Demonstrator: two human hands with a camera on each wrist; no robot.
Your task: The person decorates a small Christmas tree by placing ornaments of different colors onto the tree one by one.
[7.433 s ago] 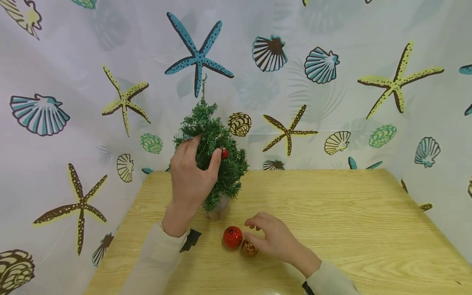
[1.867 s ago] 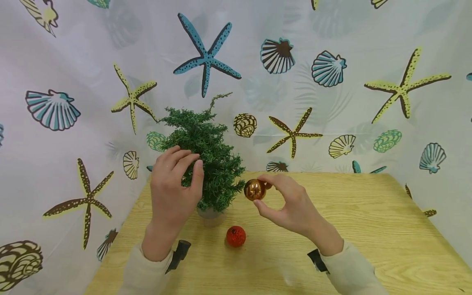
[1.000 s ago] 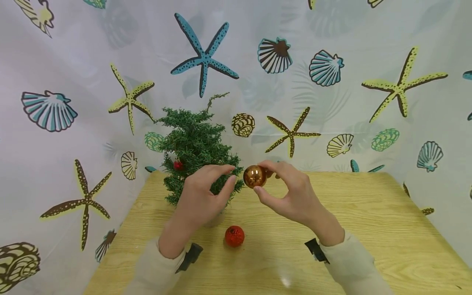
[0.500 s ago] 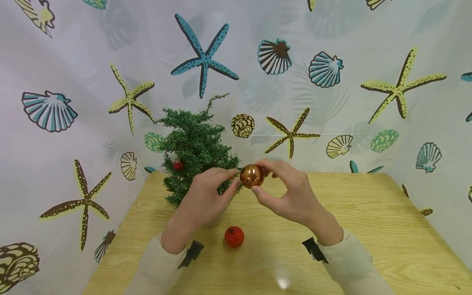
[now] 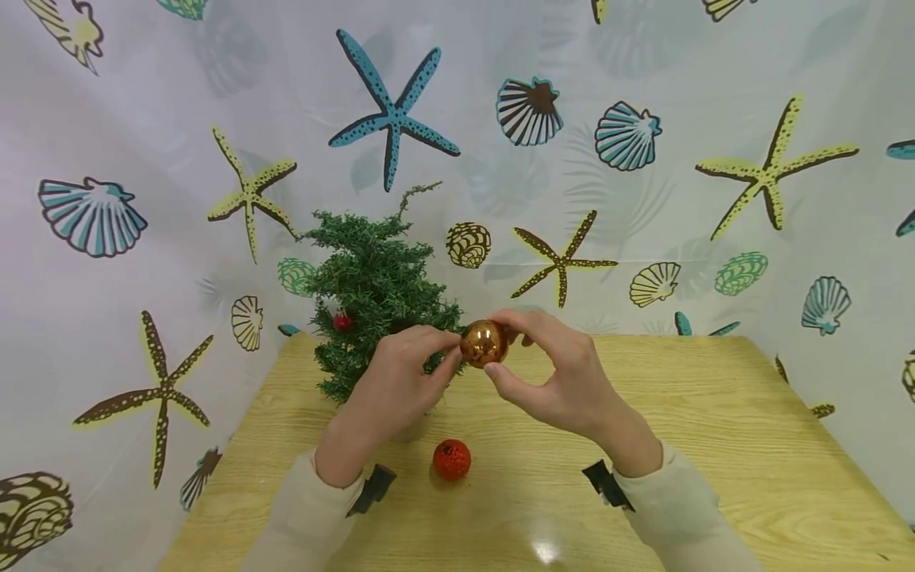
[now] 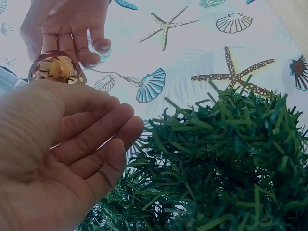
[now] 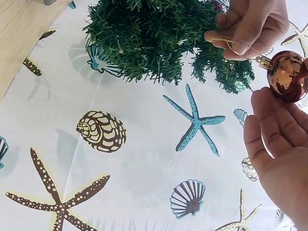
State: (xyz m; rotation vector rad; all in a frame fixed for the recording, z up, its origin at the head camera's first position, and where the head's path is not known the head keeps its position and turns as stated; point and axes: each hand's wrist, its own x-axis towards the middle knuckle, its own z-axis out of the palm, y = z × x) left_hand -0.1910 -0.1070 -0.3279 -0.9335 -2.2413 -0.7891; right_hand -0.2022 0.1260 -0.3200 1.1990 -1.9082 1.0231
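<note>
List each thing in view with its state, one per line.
Gold ball: held up off the table.
Right fingers: pinching the gold ball.
Left fingers: beside the ball; grip on its string unclear.
String: attached to the gold ball.
Tree: upright, tip bent sideways.
Small red ball: hanging on the tree.
Larger red ball: resting on the table.
</note>
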